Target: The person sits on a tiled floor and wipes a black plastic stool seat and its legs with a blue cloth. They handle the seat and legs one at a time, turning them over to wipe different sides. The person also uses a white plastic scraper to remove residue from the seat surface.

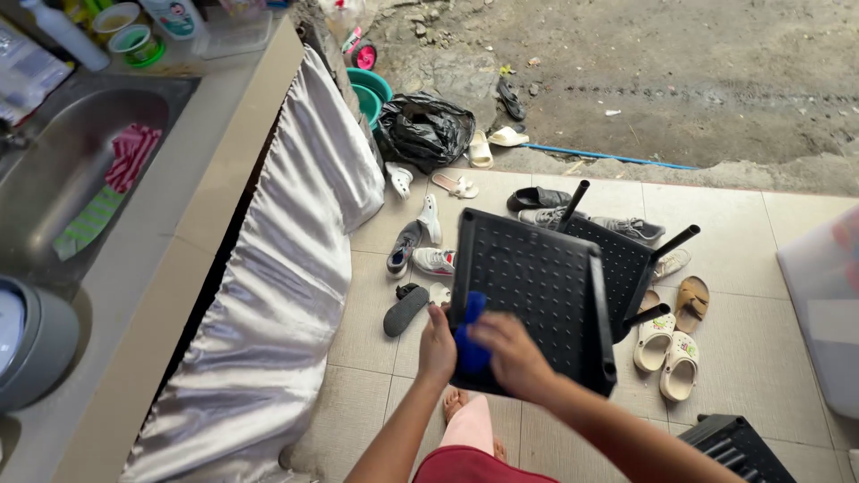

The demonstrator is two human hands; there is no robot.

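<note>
My left hand (437,344) grips the near edge of the black plastic stool (537,295), tipped up with its legs pointing away over the tiled floor (743,358), while my right hand (512,353) is clenched on a blue cloth (470,344) pressed to the seat. I'd judge it best to hold the stool steady and wipe firmly across the perforations. Shoes (429,246) lie scattered on the floor, and a sink (63,179) sits in the table at my left.

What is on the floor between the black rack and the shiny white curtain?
In the head view, between the black rack and the white curtain lie shoes on the tiles: a grey sneaker, a white sneaker and a dark sandal.
</note>
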